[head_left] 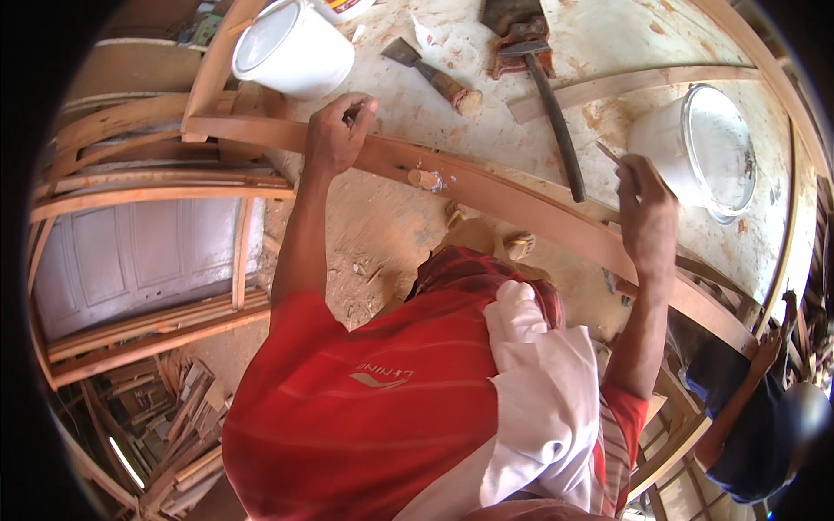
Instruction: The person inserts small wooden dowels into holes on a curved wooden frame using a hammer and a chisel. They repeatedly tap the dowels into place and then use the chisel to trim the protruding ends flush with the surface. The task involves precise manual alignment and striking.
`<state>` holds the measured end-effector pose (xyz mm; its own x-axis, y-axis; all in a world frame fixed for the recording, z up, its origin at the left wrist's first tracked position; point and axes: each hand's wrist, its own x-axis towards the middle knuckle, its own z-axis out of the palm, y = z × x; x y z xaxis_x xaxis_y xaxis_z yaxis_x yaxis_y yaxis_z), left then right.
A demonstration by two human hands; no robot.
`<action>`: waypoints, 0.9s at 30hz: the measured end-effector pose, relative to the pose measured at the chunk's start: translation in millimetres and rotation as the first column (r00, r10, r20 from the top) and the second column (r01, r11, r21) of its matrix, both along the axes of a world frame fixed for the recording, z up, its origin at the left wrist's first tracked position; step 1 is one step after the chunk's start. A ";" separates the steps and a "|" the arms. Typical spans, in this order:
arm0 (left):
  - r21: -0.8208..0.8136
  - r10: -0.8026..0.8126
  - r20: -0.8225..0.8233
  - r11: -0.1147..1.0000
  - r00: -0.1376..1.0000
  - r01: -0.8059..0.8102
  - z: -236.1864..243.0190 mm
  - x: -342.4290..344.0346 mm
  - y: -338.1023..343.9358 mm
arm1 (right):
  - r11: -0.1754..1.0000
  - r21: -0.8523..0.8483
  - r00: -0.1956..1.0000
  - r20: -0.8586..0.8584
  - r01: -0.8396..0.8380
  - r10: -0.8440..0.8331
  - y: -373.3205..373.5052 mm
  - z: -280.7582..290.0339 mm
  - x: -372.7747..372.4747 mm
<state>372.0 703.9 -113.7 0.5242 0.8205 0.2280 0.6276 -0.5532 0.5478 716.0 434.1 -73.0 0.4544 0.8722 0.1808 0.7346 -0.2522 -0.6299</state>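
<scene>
My left hand (337,136) is curled closed above the near wooden rail (521,205), close to a white bucket (317,56); whatever its fingers hold, if anything, is hidden. Between the fingers of my right hand (647,208) is a thin stick (610,154), its tip pointing up and left. That hand is just left of a second white bucket (667,143) lying tilted. A round wooden peg end (423,179) with white smears around it shows on the rail. A hammer (556,122) lies on the worktop, left of my right hand.
On the pale, stained worktop (599,39) are a wide-bladed chisel (434,80), a small white bottle (422,35) and a wooden strip (643,84). Wooden frames (165,193) and a grey panelled door (143,260) stand left. Another person (751,417) is at lower right.
</scene>
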 end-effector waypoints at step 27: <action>0.072 -0.234 0.536 0.970 0.811 0.233 -9.7 -33.5 20.0 | 0.938 -0.198 0.959 0.039 0.283 -0.281 108.4 -33.3 -73.6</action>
<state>338.5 723.9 -123.4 0.4942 0.6881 0.5313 0.0864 -0.6471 0.7575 642.4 542.5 -106.3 0.6862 0.7271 0.0220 0.6211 -0.5698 -0.5381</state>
